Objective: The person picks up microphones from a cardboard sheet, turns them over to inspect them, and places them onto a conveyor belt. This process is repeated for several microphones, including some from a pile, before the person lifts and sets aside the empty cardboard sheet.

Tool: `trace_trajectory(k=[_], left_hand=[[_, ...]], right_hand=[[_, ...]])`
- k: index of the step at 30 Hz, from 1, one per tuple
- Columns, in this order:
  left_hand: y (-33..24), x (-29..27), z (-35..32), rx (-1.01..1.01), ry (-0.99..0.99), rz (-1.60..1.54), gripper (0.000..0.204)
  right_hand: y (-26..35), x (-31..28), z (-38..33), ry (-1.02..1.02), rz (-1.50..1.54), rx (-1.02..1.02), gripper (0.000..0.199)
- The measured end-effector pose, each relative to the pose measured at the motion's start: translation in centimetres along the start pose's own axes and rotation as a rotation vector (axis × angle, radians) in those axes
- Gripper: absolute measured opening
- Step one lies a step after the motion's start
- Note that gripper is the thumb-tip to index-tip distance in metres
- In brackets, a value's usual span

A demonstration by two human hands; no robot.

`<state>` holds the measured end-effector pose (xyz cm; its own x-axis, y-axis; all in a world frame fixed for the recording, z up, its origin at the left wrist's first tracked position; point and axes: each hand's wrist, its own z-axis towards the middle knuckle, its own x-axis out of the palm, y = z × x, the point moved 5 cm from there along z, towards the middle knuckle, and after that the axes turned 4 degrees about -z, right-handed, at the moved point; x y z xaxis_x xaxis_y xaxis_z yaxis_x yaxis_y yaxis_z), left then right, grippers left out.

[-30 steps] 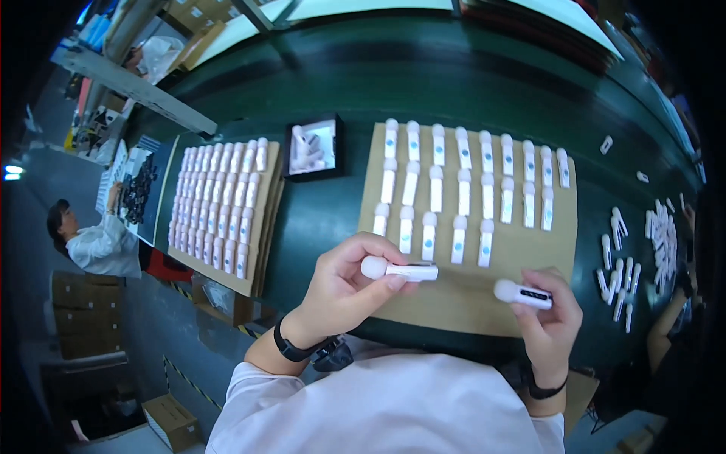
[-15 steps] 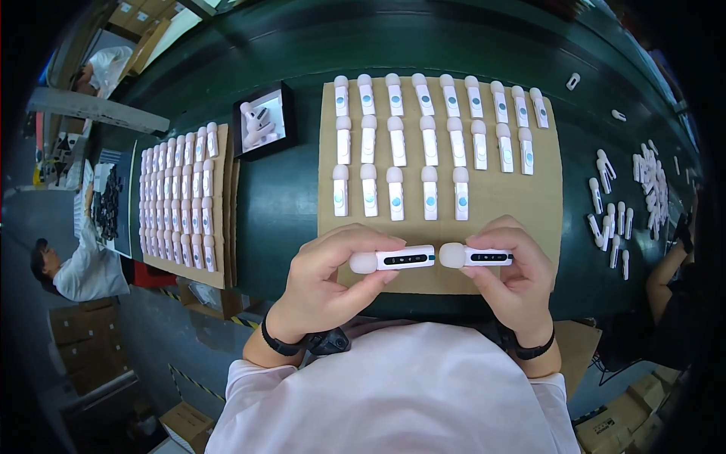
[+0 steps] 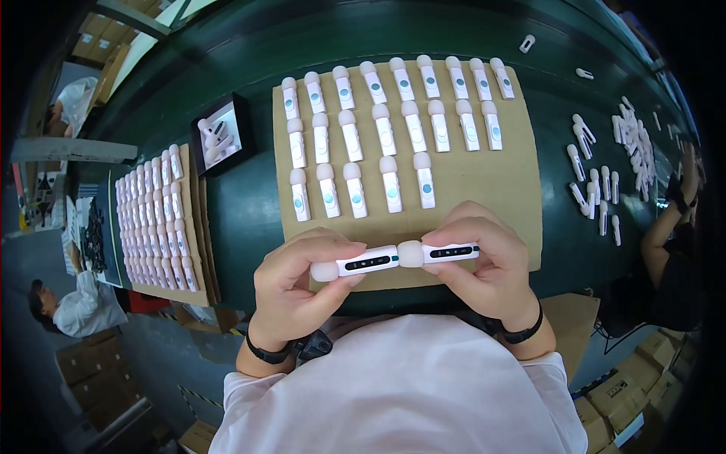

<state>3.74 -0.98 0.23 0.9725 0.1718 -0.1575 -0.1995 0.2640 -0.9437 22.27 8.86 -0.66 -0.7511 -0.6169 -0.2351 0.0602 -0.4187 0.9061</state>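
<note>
Head view: left fingers (image 3: 330, 297) pinch one white wand (image 3: 368, 262), right fingers (image 3: 456, 279) another wand (image 3: 451, 253); three rows (image 3: 385, 135) are laid at twelve o'clock (the nearest is short), more loose wands (image 3: 641, 155) at two.

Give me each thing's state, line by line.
Wand massager in left hand: panel facing up
Wand massager in right hand: panel facing up
Black box: open, massagers inside
Central cardboard sheet: flat, partly covered
Massagers on it: in three rows
Far-right massagers: loosely heaped

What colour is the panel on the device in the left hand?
The panel is black, clearest in the head view.
</note>
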Motion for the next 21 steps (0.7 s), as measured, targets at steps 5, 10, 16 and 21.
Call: trace_trajectory(k=[5,10,16,21], left_hand=[[0.0,0.2,0.5,0.021,0.023,0.014,0.026],[-0.4,0.5,0.8,0.047,-0.001,0.071,0.028],[-0.2,0.7,1.4,0.081,0.021,0.223,0.029],[0.9,0.9,1.3,0.051,0.029,0.093,0.024]], right_hand=[[-0.1,-0.2,-0.2,0.001,-0.017,-0.014,0.026],[0.6,-0.3,0.1,0.022,-0.035,-0.083,0.026],[0.1,-0.7,-0.4,-0.167,0.142,0.029,0.03],[1.1,-0.4,0.0,-0.048,-0.147,-0.039,0.033]])
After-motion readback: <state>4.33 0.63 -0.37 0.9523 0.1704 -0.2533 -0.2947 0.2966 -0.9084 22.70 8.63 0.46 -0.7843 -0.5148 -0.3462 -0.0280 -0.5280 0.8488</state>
